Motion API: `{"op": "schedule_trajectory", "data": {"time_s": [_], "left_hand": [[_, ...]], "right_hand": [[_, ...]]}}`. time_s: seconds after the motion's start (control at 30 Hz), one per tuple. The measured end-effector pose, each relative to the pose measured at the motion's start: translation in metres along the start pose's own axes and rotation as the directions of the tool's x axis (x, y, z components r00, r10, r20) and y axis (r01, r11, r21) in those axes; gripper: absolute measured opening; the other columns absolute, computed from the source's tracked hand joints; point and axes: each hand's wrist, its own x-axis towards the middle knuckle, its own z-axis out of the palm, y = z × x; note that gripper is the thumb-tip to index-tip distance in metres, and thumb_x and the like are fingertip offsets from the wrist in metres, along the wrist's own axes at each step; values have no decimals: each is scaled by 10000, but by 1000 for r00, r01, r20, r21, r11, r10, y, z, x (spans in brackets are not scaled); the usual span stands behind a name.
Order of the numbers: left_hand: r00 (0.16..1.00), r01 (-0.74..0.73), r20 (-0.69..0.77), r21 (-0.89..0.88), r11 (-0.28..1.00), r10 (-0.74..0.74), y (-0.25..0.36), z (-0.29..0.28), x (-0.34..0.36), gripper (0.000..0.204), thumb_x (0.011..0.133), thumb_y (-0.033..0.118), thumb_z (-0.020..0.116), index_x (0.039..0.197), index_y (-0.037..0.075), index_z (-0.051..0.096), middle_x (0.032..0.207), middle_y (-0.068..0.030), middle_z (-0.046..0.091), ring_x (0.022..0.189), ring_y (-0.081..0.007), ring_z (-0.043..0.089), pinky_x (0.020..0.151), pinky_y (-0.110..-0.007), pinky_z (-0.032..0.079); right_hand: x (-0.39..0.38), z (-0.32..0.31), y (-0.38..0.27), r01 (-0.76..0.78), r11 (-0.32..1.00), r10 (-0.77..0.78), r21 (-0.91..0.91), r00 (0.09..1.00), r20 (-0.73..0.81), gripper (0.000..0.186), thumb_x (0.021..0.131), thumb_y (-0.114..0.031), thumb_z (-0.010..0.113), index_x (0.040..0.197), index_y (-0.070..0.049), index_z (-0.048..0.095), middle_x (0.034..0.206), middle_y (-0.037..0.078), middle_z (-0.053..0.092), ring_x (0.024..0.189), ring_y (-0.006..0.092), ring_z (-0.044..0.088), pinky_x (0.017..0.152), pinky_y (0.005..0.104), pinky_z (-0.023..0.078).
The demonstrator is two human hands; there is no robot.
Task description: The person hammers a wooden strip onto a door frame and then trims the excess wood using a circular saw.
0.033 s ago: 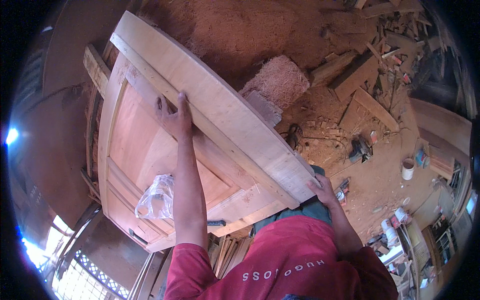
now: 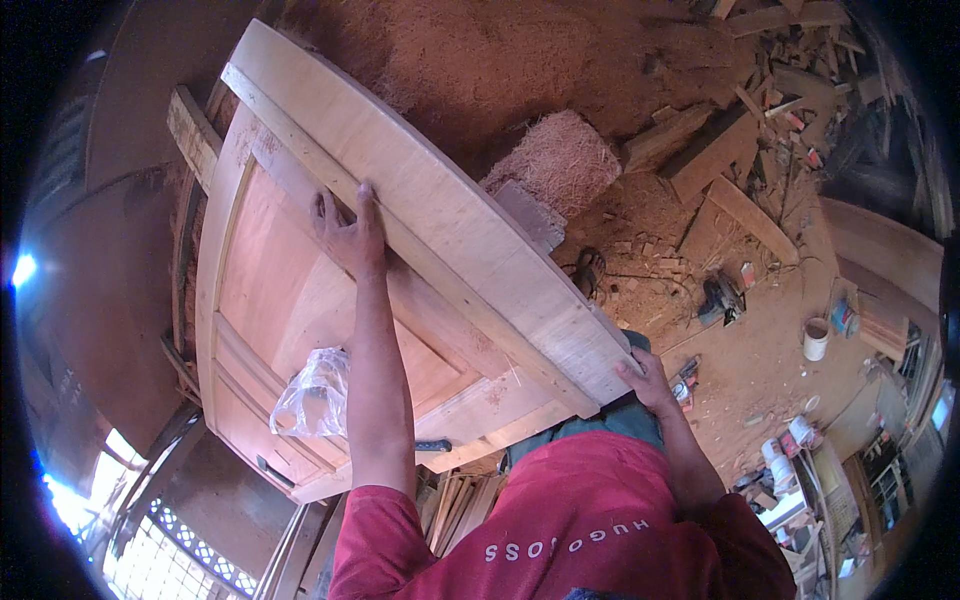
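Note:
A large pale wooden panelled door (image 2: pixel 275 240) lies in front of me. Along its right side runs a narrow wooden strip (image 2: pixel 450 300), with a wide smooth board (image 2: pixel 430 200) beyond it. My left hand (image 2: pixel 350 240) rests on the door with its fingers apart, the thumb up against the strip. At the near right end of the wide board, my right hand (image 2: pixel 648 382) grips the corner; some of its fingers are hidden. A clear plastic bag (image 2: pixel 312 395) sits on the door beside my left forearm. A dark-handled tool (image 2: pixel 432 446) lies near the door's close edge.
Wood shavings (image 2: pixel 560 165) heap up beyond the board. Loose planks (image 2: pixel 745 215) and offcuts litter the floor at the right, with a dark power tool (image 2: pixel 722 300) and a white bucket (image 2: pixel 816 338). A timber end (image 2: pixel 193 140) sticks out past the door's far left side.

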Motion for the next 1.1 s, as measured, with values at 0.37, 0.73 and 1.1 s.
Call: {"op": "schedule_trajectory", "data": {"time_s": [0.37, 0.73, 1.1], "left_hand": [[1000, 11, 28, 35, 999, -12, 19, -9, -3, 814, 832, 506, 747, 1368, -74, 550, 1461, -286, 466, 1390, -388, 420, 1154, -446, 340], [995, -16, 96, -155, 988, 31, 6, 2, 4, 720, 849, 512, 739, 1173, -125, 648, 1222, -274, 635, 1146, -382, 606, 976, -433, 475], [980, 61, 199, -196, 979, -21, 13, 0, 4, 800, 850, 460, 767, 1326, -141, 540, 1354, -285, 555, 1290, -347, 519, 1008, -429, 491]], "right_hand": [[-5, -3, -8, -21, 998, 19, 58, 999, 44, 483, 918, -378, 713, 1158, 37, 651, 992, 133, 694, 922, 173, 611, 839, 352, 498], [1, 5, 36, 7, 996, -12, -92, 998, -57, 628, 913, -487, 689, 1172, 82, 633, 1096, 233, 691, 1068, 289, 648, 932, 382, 486], [0, 6, 3, 117, 993, -117, -7, 988, -97, 636, 882, -535, 711, 1023, 83, 659, 887, 155, 685, 874, 197, 619, 796, 374, 493]]}}
